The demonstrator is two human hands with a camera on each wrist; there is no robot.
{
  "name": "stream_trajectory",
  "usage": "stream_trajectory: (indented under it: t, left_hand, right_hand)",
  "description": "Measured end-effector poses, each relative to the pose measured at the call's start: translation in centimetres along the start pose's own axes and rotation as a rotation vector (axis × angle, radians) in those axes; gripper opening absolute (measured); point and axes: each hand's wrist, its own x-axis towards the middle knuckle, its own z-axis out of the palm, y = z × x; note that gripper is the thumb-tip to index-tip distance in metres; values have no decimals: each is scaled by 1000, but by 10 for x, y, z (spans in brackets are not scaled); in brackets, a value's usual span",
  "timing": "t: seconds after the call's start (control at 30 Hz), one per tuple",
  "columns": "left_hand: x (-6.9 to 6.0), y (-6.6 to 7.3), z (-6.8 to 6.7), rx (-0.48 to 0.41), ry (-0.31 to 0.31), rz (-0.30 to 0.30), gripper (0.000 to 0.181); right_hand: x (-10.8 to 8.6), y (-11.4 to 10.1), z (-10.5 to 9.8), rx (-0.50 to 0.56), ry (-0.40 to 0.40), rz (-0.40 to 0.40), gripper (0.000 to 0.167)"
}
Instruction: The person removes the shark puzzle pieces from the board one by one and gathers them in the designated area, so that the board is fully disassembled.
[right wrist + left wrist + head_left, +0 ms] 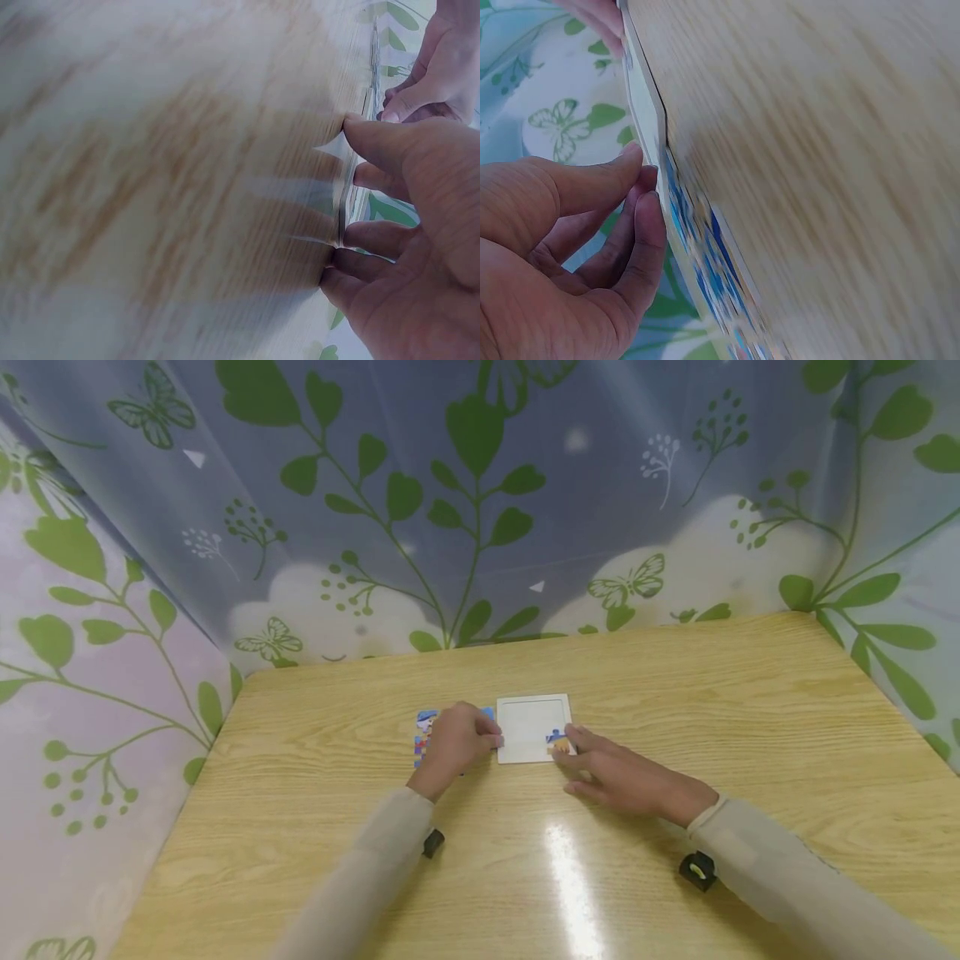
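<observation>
A shallow white puzzle tray (525,727) with a raised rim lies on the table in the head view. In its near right corner sits one jigsaw piece (557,741), blue and orange, partly covered by fingers. My left hand (456,742) has its thumb and curled fingers together on the tray's left edge. Beneath and beside that hand, a colourful group of puzzle pieces (424,722) is partly hidden. My right hand (618,772) lies at the near right corner with extended fingers, touching the tray's edge and the piece. The right wrist view shows its fingertips spread along the edge.
The wooden table (315,852) extends around the tray on all sides. Behind it hangs a curtain (585,543) printed with leaves and butterflies, and similar cloth borders the left and right sides.
</observation>
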Motion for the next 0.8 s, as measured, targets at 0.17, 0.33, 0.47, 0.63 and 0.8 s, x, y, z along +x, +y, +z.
stream_trajectory:
  t: [0.17, 0.33, 0.47, 0.63, 0.8]
  left_hand:
    - [5, 11, 9, -12, -22, 36, 5]
    - [10, 22, 19, -5, -54, 39, 6]
    - [13, 29, 27, -12, -73, 40, 7]
    - [15, 35, 36, -27, -80, 44, 8]
    - [17, 38, 40, -6, -78, 68, 5]
  right_hand:
    - [0, 0, -1, -2, 3, 3, 51]
    - [0, 1, 0, -6, -2, 4, 52]
    - [0, 2, 1, -6, -3, 4, 51]
    - [1, 4, 1, -11, 3, -5, 50]
    - [1, 4, 1, -17, 6, -16, 50]
